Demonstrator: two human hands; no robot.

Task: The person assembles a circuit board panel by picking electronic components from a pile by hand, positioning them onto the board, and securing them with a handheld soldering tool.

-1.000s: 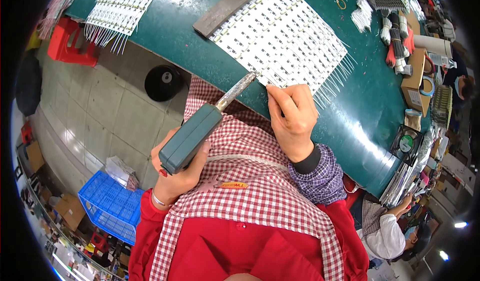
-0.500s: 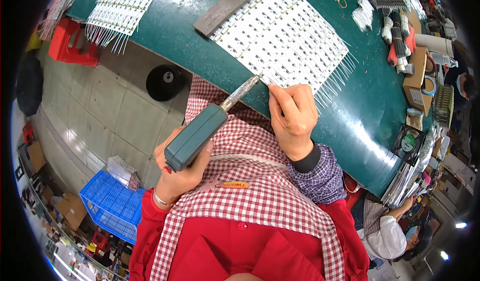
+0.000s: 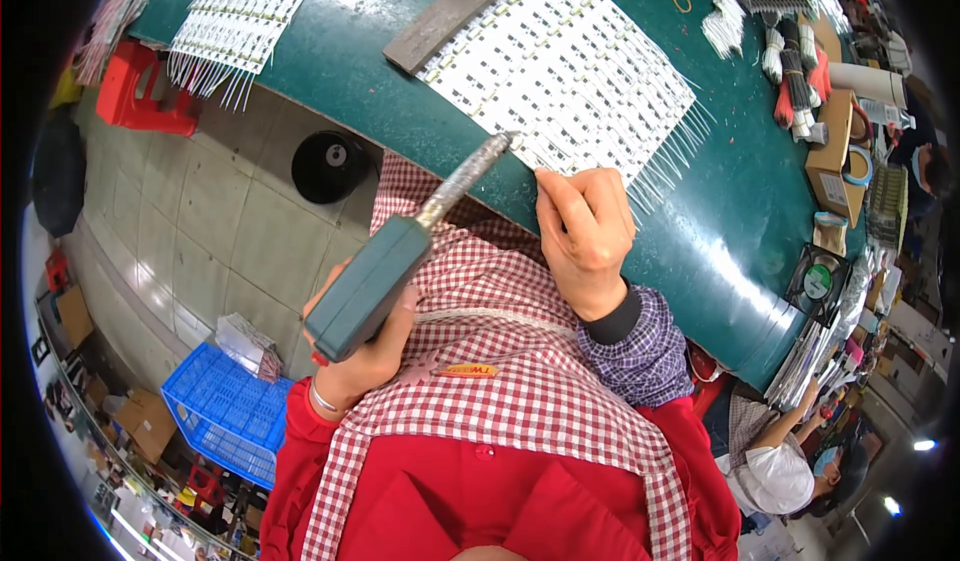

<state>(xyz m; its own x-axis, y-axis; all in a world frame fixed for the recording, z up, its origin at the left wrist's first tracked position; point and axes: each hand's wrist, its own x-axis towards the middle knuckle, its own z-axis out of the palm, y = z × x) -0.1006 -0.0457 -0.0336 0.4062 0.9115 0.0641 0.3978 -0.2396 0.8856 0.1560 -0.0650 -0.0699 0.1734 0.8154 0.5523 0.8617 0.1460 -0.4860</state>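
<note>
My left hand [image 3: 366, 366] is wrapped round the dark green handle of a soldering iron [image 3: 370, 286]. Its metal barrel slants up to the right, and the tip is at the near left edge of a white sheet of small circuit boards [image 3: 575, 76]. Rows of tiny dark parts cover this sheet, and thin white wires [image 3: 655, 181] stick out along its right side. Close by the sheet's near corner, my right hand [image 3: 590, 241] is closed in a pinch, thumb against forefinger. Whatever lies between those fingertips is too small to make out.
A brown bar [image 3: 460, 11] lies along the sheet's far left edge on the green table [image 3: 340, 81]. Another board sheet [image 3: 245, 21] sits left. Wire bundles [image 3: 795, 81] and a cardboard box [image 3: 835, 161] stand right, with a small fan [image 3: 815, 281]. A co-worker [image 3: 775, 471] sits lower right.
The soldering iron has shifted slightly left, its tip sliding up along the sheet's edge, away from my right fingertips. My right hand has stayed almost still.
</note>
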